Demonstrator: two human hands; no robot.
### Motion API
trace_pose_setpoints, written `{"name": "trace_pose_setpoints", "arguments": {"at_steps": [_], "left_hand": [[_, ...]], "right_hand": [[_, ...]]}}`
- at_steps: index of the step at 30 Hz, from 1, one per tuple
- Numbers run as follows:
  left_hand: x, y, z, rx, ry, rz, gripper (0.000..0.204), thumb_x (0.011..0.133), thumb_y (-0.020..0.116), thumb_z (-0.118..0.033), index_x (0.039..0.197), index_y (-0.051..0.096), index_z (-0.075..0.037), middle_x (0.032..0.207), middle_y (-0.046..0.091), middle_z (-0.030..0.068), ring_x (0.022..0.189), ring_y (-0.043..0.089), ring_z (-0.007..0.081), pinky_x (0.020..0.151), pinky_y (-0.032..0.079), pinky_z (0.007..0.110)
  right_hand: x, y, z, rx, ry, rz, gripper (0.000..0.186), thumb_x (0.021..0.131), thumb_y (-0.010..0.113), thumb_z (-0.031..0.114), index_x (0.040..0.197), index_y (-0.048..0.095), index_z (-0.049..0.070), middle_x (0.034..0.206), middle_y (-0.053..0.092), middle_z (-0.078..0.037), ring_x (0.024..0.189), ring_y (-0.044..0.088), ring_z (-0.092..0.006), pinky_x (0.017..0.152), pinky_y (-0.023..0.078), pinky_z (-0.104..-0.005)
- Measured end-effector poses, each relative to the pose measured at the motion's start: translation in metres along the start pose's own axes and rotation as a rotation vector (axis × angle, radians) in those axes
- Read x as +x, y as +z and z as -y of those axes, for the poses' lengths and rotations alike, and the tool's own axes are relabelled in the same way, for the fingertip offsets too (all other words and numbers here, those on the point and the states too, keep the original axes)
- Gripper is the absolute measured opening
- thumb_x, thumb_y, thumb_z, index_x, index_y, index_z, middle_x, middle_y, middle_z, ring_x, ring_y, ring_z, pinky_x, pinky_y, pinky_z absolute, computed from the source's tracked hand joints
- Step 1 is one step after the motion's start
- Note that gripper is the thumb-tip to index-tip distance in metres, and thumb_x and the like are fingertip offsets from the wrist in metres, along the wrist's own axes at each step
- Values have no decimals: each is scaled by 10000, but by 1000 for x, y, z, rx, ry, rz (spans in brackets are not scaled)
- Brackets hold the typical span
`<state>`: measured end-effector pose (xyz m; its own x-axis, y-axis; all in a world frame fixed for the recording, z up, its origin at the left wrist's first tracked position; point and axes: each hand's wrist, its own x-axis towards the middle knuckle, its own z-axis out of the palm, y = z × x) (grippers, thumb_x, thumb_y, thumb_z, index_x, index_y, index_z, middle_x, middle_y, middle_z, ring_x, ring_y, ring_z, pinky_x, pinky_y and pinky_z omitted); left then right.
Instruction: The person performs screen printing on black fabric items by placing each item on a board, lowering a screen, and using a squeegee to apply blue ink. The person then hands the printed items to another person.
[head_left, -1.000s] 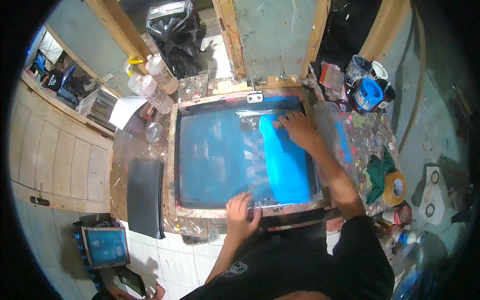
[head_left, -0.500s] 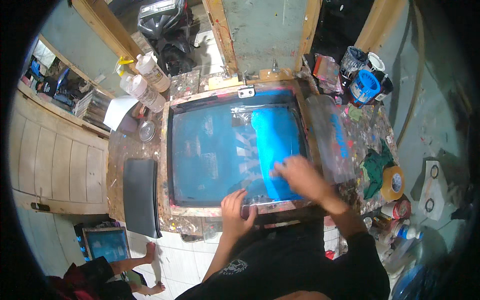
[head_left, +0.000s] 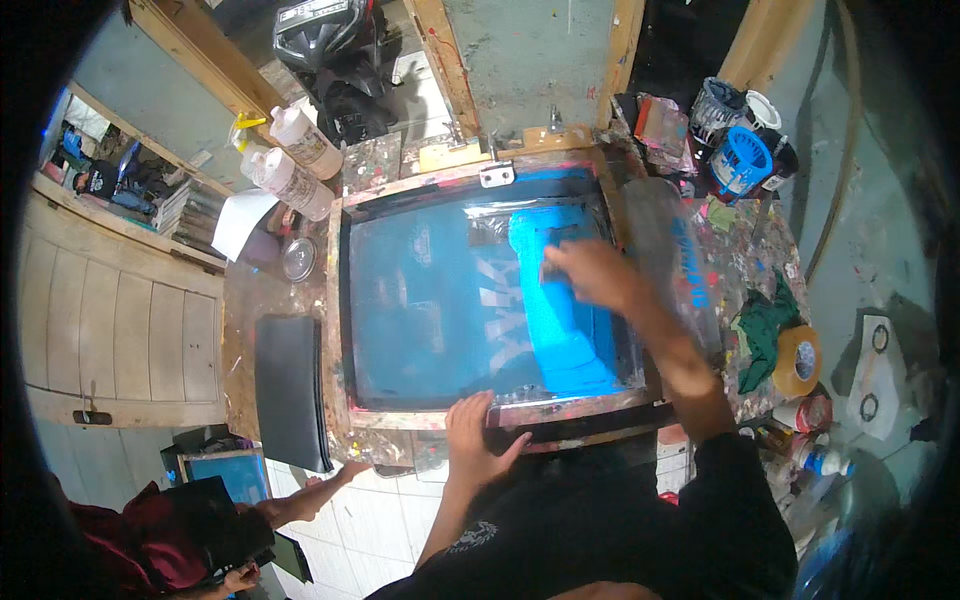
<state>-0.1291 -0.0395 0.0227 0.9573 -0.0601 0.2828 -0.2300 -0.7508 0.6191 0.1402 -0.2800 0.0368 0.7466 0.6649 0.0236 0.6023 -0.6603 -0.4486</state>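
Note:
A wooden-framed printing screen [head_left: 338, 300] lies on the table in front of me, with blue-grey mesh and pale lettering. A broad band of bright blue ink [head_left: 570, 345] runs from far to near across its right part. My right hand [head_left: 592, 272] is closed over the ink, at the middle to far part of the band. Whatever it grips is mostly hidden beneath the fingers. At the near edge of the frame, my left hand [head_left: 474, 440] rests with its fingers on the wood and its thumb spread apart.
Metal hinge clamps [head_left: 495, 174] stand at the screen's far edge. Plastic bottles [head_left: 300, 145] and a black stack of sheets [head_left: 290, 390] are at left. Ink tubs [head_left: 740, 165], a green cloth [head_left: 768, 330] and a tape roll [head_left: 798, 360] lie right. Another person's leg [head_left: 315, 498] shows lower left.
My right hand has moved away from me along the blue ink band. My left hand has stayed at the near frame edge. At lower left, the other person has shifted.

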Motion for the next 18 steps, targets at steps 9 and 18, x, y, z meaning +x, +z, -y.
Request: {"name": "trace_pose_setpoints", "arguments": {"at_steps": [9, 18], "left_hand": [[-4, 2, 19, 112, 36, 13, 823, 700, 918, -360, 1362, 556, -31, 1248, 610, 173, 1181, 564, 375, 1038, 414, 516], [-5, -3, 38, 100, 87, -52, 621, 698, 898, -259, 1221, 640, -45, 1117, 674, 149, 1060, 623, 367, 922, 478, 475]], "right_hand": [[-124, 14, 102, -163, 25, -53, 255, 883, 642, 86, 1131, 627, 146, 1049, 650, -106, 1034, 644, -316, 838, 505, -439], [-169, 32, 145, -256, 125, -79, 424, 871, 690, 233, 1238, 585, 48, 1165, 590, -153, 1140, 549, -317, 1000, 424, -480]]}}
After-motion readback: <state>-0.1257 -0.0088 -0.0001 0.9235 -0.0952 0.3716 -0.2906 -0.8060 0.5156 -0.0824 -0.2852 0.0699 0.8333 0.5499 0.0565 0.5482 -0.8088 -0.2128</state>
